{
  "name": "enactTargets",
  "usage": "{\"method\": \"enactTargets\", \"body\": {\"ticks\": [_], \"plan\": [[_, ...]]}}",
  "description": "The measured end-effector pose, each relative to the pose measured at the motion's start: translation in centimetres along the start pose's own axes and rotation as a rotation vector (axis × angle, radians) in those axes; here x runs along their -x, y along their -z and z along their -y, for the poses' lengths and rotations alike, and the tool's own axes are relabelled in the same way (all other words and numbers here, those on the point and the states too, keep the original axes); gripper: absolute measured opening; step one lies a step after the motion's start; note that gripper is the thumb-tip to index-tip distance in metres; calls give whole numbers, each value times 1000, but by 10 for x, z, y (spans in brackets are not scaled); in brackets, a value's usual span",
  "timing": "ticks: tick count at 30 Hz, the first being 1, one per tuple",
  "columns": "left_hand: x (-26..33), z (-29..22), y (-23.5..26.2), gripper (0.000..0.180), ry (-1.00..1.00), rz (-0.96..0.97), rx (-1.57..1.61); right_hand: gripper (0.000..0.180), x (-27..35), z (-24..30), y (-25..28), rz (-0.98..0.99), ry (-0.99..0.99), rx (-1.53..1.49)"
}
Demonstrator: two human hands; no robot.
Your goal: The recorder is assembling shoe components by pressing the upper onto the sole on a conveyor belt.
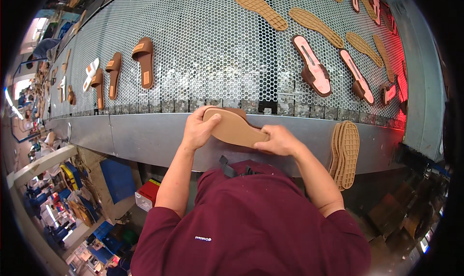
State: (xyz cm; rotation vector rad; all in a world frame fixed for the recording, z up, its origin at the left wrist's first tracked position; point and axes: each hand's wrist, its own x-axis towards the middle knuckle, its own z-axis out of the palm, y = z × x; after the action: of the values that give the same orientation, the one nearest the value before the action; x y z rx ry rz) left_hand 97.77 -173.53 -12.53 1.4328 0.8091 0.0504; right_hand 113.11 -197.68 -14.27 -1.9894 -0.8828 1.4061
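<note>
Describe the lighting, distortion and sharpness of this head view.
Head view: fisheye bends the metal ledge and mesh belt toward a black rim; a red glow tints the belt's right end; both hands, left hand and right hand, and the tan sole are sharp.

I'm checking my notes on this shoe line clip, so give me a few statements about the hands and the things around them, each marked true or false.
1. Both hands hold one tan sandal sole. True: the left hand has one end in its grip, the right hand the other.
2. The tan sandal sole lies flat on the perforated metal conveyor belt. False: it is held above the grey metal ledge.
3. A stack of tan ridged outsoles rests on the ledge to the person's right. True.
4. The brown slide sandals on the belt are at the person's right. False: they are at the left.
</note>
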Motion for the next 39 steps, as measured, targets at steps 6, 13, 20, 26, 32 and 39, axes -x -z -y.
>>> {"method": "enactTargets", "body": {"ticks": [6, 13, 20, 26, 32, 39], "plan": [[32, 56, -3, 32, 149, 8, -65, 23, 4, -54, 42, -264, 34, -976], [52, 71, -58, 35, -513, 260, -915, 52, -2, 13, 48, -474, 323, -981], [33, -1, -41, 48, 39, 347, -360, 80, 19, 40, 59, -398, 431, -246], [0, -59, -48, 82, 58, 630, 135, 85, 30, 43, 40, -299, 519, -161], [-1, -65, -58, 81, 71, 652, 43, 76, 39, 37, 30, -451, 532, -213], [1, -51, -66, 82, 135, 607, 233, 68, 43, 34, 33, -494, 523, -140]]}}
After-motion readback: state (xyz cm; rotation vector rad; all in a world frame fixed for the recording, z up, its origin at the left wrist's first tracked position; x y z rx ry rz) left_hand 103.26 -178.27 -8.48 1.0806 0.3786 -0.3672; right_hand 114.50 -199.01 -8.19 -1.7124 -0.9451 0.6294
